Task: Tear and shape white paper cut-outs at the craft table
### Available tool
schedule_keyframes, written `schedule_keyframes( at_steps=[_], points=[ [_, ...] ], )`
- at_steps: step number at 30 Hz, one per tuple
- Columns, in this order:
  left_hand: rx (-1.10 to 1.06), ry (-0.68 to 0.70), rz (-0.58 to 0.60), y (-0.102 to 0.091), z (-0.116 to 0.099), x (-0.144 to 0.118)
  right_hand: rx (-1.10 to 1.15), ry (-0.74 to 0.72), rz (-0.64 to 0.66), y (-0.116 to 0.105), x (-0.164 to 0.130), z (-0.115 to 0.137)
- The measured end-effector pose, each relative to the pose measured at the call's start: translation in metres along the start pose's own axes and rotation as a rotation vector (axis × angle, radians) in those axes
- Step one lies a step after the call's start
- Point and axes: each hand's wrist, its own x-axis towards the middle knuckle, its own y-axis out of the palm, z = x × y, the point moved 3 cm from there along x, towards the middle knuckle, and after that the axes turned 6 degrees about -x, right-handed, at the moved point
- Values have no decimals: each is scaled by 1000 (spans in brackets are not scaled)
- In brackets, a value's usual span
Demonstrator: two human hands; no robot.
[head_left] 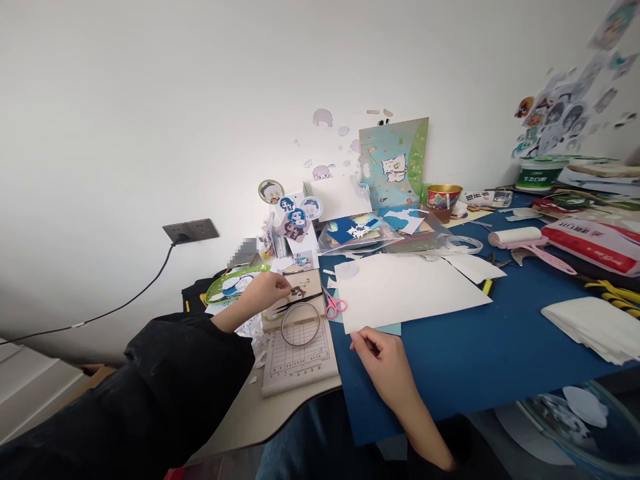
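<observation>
My left hand (267,291), in a black sleeve, reaches over the left end of the desk and closes its fingers on a small paper cutout (299,291) lying on a notepad. My right hand (383,352) rests on the blue mat (450,360) and pinches the near left corner of a large white sheet (405,290). Pink-handled scissors (334,305) lie between the two hands, beside the sheet's left edge. A clear round ring (300,324) sits on a printed form pad (299,353) just below my left hand.
Stickers and cutouts crowd the back of the desk, with a plastic bag of blue paper scraps (360,233), a gold tin (443,195) and a pink lint roller (525,240). A stack of white paper (595,327) and yellow pliers (615,293) lie right. A cable (125,300) hangs from a wall socket.
</observation>
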Motion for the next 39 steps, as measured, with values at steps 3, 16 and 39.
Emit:
schedule_keyframes(
  at_steps=[3,16,39],
  points=[
    [-38,-22,46,4,1,5,-6,3,8,0,0,1],
    [16,-122,-50,-15,28,-10,-14,5,6,0,0,1],
    [-685,-271,-52,-17,55,-38,-60,31,22,4,0,-2]
  ],
)
